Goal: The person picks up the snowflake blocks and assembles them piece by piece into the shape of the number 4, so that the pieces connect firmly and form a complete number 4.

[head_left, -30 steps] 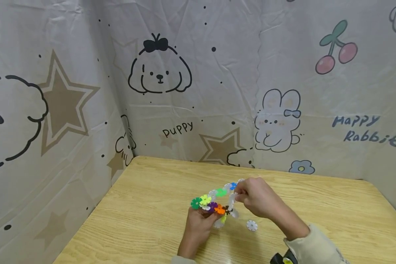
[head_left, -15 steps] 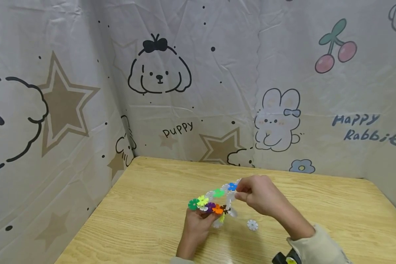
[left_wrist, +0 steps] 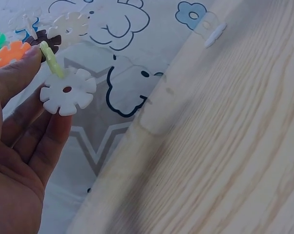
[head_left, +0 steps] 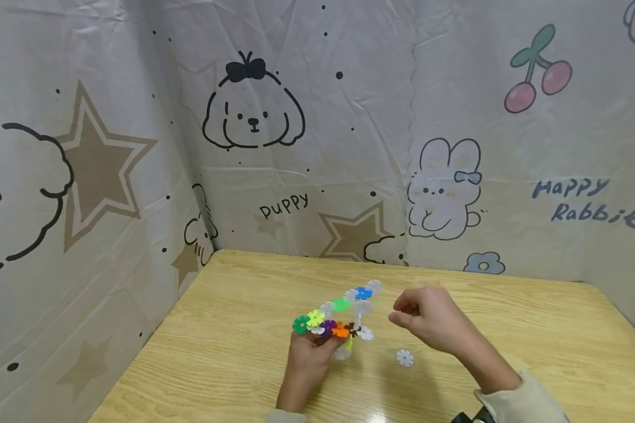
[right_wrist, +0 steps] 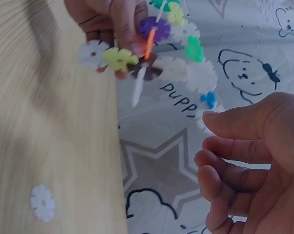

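A chain of linked plastic snowflake discs [head_left: 340,305], in white, greens, purple, orange, brown and blue, bends into a loop above the table. My left hand [head_left: 308,358] pinches it near the orange disc [left_wrist: 13,53], the thumb pressed on top. A white disc [left_wrist: 68,91] hangs beyond the left fingertips, joined through a pale yellow one [right_wrist: 119,59]. Just right of the chain, my right hand [head_left: 428,317] is apart from it, fingers loosely bent with nothing between them. In the right wrist view, its thumb tip lies close to the blue disc [right_wrist: 208,100].
One loose white snowflake disc [head_left: 404,358] lies flat on the wooden table [head_left: 233,364], below the right hand. A printed curtain [head_left: 360,135] stands along the table's back and left edges. Something black [head_left: 478,416] sits by the right sleeve.
My right hand has let go of the chain's far end and drawn back to the right. The left hand has shifted slightly left with the chain.
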